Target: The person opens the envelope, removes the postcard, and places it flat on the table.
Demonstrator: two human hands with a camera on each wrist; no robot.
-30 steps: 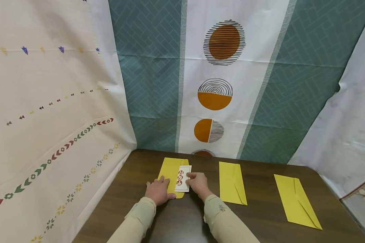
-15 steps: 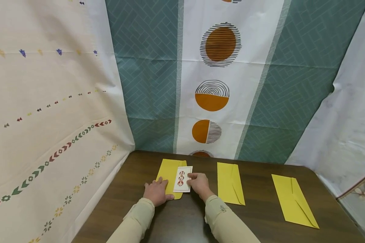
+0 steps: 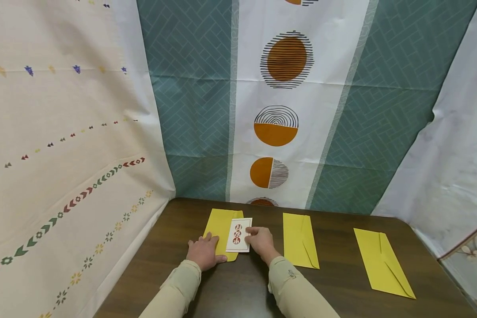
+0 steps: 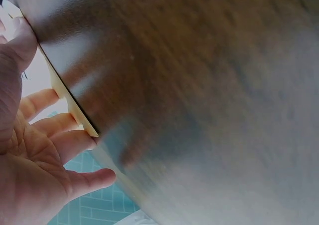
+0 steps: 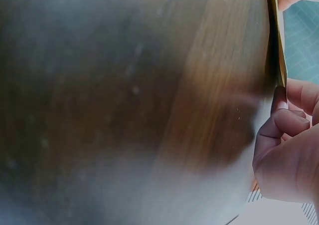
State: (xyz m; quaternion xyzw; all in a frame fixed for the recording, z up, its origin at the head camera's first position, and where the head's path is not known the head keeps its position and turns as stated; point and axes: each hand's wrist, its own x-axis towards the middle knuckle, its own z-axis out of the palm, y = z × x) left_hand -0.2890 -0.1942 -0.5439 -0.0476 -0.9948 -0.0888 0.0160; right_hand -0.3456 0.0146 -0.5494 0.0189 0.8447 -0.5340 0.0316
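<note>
My left hand [image 3: 203, 252] lies spread on a yellow envelope [image 3: 219, 221], fingers on its left part and thumb at its near edge. Over the envelope's right part lies a white card [image 3: 238, 235] with a column of red round prints and a thin border. My right hand [image 3: 261, 241] pinches the card's right edge between thumb and fingers. In the left wrist view the fingers of the left hand [image 4: 42, 145] reach out straight along the envelope's edge. In the right wrist view the right hand [image 5: 291, 135] grips the thin edge from the side.
Two more yellow envelopes lie to the right on the dark wooden table [image 3: 238, 291]: one in the middle [image 3: 300, 238], another farther right [image 3: 383, 263]. A patterned curtain [image 3: 274, 106] hangs behind the table, and a pale cloth [image 3: 83, 176] borders its left side.
The card has shifted slightly right against the envelope, and more of its face shows left of the red prints. My left hand stays on the envelope. The head view has turned slightly.
</note>
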